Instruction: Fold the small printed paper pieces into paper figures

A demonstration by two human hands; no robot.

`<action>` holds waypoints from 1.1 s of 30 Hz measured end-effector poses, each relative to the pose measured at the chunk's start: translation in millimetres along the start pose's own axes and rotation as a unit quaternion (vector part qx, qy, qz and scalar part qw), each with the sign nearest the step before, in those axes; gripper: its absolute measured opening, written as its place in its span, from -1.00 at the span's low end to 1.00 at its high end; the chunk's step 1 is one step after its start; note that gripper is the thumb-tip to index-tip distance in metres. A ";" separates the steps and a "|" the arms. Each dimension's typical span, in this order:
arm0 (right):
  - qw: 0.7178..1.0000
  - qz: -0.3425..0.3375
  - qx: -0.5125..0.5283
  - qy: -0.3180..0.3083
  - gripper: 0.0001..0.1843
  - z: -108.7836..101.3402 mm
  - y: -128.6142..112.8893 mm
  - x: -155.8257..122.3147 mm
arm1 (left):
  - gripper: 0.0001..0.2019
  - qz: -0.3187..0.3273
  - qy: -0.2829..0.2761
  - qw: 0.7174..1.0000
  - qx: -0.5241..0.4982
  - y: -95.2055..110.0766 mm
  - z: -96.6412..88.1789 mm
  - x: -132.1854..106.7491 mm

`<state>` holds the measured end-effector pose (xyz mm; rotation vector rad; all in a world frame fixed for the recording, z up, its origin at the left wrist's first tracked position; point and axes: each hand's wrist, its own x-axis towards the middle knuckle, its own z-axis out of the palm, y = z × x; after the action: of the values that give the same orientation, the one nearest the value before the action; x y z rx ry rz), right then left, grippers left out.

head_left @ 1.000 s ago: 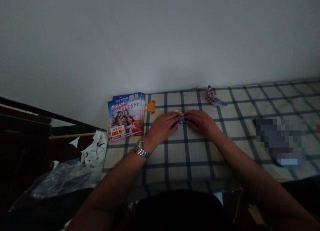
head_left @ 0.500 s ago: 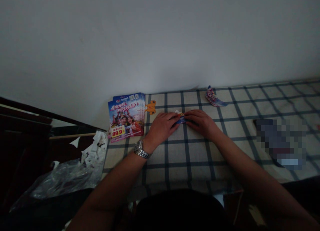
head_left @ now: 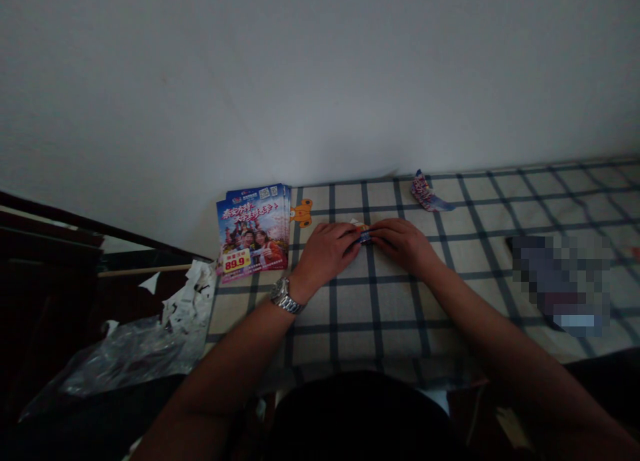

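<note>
Between my hands is a small folded paper flyer (head_left: 365,234), mostly blue with a white bit at its far edge. My left hand (head_left: 330,248), below a metal wristwatch (head_left: 286,296), has its fingers closed on the flyer's left end. From the other side, my right hand (head_left: 400,243) pinches the right end. Fingers cover most of the paper. A stack of printed flyers (head_left: 254,231) lies left of my left hand. Beyond my right hand, close to the wall, rests a folded, pleated flyer (head_left: 427,193).
A checked cloth (head_left: 350,338) covers the table, which meets a pale wall (head_left: 320,81). An orange bear figure (head_left: 301,213) shows beside the stack. On the right lies a blurred-out dark object (head_left: 555,284). Torn white paper (head_left: 193,301) and clear plastic (head_left: 135,354) are at lower left.
Both hands stay in nearly the same place on the flyer. The paper between the fingertips looks slightly narrower; the stack and the pleated flyer have not moved.
</note>
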<state>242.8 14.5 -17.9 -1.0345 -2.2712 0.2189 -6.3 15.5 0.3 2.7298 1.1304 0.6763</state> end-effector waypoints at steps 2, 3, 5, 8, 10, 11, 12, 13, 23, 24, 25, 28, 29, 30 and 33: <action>1.000 0.004 -0.004 0.002 -0.79 0.4 -0.2 -0.7 | -0.74 0.001 0.004 1.000 0.004 0.9 0.2 0.3; 1.000 0.005 -0.006 0.005 -0.79 0.6 -0.4 -1.0 | -0.75 0.002 0.007 1.000 0.005 1.2 0.5 0.4; 1.000 0.006 -0.013 0.009 -0.78 1.0 -1.5 -1.3 | -0.76 0.005 0.014 1.000 0.006 1.4 1.5 0.5; 1.000 0.002 -0.026 0.016 -0.78 1.2 -3.9 -0.6 | -0.78 0.006 0.017 1.000 0.009 1.3 3.2 0.4; 0.999 -0.004 -0.034 0.021 -0.78 0.9 -5.3 0.3 | -0.80 0.007 0.017 1.000 0.009 1.2 3.8 0.4; 0.999 -0.006 -0.036 0.024 -0.78 0.5 -5.9 0.7 | -0.81 0.008 0.018 1.000 0.008 1.3 3.9 0.5; 0.999 -0.008 -0.036 0.025 -0.79 -0.2 -6.6 1.0 | -0.81 0.007 0.019 1.000 0.007 1.4 3.7 0.7; 0.999 -0.010 -0.034 0.025 -0.81 -1.1 -7.3 1.2 | -0.82 0.005 0.020 1.000 0.005 1.7 3.4 0.9; 0.994 -0.006 -0.097 0.042 -0.76 -11.5 -18.9 -5.9 | -0.80 -0.062 0.055 0.996 0.015 6.2 -0.7 0.3; 0.996 -0.011 -0.086 0.024 -0.73 -10.4 -19.7 -6.3 | -0.80 -0.067 0.057 0.996 0.016 6.5 -1.1 0.2; 0.997 -0.016 -0.075 0.008 -0.71 -9.1 -20.3 -6.3 | -0.80 -0.070 0.060 0.996 0.016 6.9 -1.6 0.2; 0.998 -0.027 -0.061 -0.020 -0.66 -5.5 -21.8 -5.3 | -0.80 -0.073 0.063 0.995 0.015 8.1 -3.6 0.6; 0.997 -0.028 -0.062 -0.024 -0.65 -4.8 -22.1 -4.7 | -0.80 -0.073 0.062 0.995 0.015 8.3 -4.2 0.8; 0.997 -0.029 -0.064 -0.026 -0.65 -4.2 -22.5 -4.2 | -0.80 -0.073 0.060 0.995 0.014 8.5 -4.8 0.9; 0.997 -0.030 -0.067 -0.027 -0.67 -3.1 -23.6 -3.2 | -0.79 -0.071 0.060 0.996 0.012 8.6 -5.1 0.9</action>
<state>231.5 -4.2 -7.8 -1.0376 -2.3888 0.0722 -2.5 9.6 7.5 2.6265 1.3523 0.8208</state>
